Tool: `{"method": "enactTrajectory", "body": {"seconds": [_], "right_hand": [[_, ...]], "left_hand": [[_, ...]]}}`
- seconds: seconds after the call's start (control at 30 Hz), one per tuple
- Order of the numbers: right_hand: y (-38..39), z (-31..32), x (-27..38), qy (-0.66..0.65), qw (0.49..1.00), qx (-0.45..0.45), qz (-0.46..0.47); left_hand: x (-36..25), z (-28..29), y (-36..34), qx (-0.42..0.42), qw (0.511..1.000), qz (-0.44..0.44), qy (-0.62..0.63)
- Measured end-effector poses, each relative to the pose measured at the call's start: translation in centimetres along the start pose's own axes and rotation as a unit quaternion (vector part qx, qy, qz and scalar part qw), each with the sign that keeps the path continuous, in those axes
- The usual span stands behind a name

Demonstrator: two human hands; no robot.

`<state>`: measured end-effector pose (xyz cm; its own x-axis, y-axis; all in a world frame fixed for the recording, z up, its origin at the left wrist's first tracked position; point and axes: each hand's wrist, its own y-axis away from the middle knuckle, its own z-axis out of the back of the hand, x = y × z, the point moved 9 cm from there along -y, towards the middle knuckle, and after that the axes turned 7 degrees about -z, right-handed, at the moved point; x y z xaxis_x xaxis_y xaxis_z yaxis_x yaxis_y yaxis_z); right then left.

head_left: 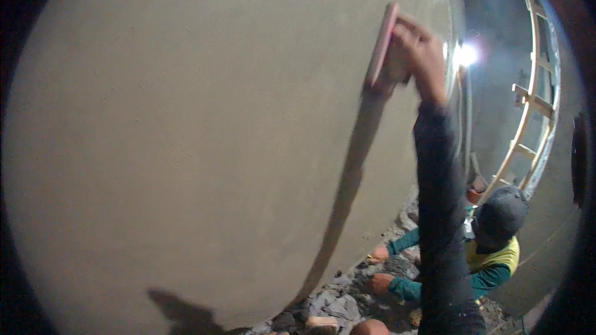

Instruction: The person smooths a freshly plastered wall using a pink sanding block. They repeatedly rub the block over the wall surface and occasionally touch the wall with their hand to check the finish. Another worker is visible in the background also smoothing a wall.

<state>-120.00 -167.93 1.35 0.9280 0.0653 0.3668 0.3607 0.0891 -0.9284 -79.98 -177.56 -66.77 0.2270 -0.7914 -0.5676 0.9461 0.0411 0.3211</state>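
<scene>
Dark-sleeved right arm rises to right hand clamped on float pressed to plaster wall at one o'clock; left hand unseen; tilting an edge risks gouging.

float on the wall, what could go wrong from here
The right hand holds the float high on the plastered wall at full arm stretch, so pressure may be uneven and could gouge the smooth face. A co-worker crouches below by the rubble; a dropped float might hit them.
</scene>
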Motion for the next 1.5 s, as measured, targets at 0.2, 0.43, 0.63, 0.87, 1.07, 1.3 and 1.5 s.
{"method": "enactTrajectory", "body": {"seconds": [0.2, 0.43, 0.63, 0.87, 1.07, 1.3, 1.5], "right_hand": [[22.4, -7.0, 7.7, 0.101, 0.982, 0.062, 0.148], [-4.8, 2.4, 4.0, -0.060, 0.995, -0.043, 0.067], [24.4, -11.7, 8.7, -0.008, 0.984, 0.014, 0.178], [33.0, -8.6, 10.5, -0.006, 0.983, 0.089, 0.160], [16.9, -4.0, 6.4, -0.047, 0.994, -0.096, 0.023], [22.7, -7.0, 8.9, 0.034, 0.985, -0.094, 0.141], [27.4, -8.9, 6.0, -0.021, 0.997, -0.061, 0.049]], "left_hand": [[-0.3, 0.4, -0.9, 0.031, 0.998, -0.002, 0.050], [-3.9, 5.1, 2.7, -0.051, 0.998, -0.031, 0.023], [-3.2, 6.1, 5.0, -0.021, 0.998, -0.008, -0.050], [-6.6, 7.0, 5.0, -0.054, 0.993, -0.056, -0.088], [-9.0, 9.3, 7.6, -0.119, 0.982, -0.055, -0.135], [-12.2, 9.3, 7.0, 0.057, 0.998, 0.008, 0.021], [-11.4, 9.4, 7.2, 0.052, 0.997, 0.050, 0.037]]}}
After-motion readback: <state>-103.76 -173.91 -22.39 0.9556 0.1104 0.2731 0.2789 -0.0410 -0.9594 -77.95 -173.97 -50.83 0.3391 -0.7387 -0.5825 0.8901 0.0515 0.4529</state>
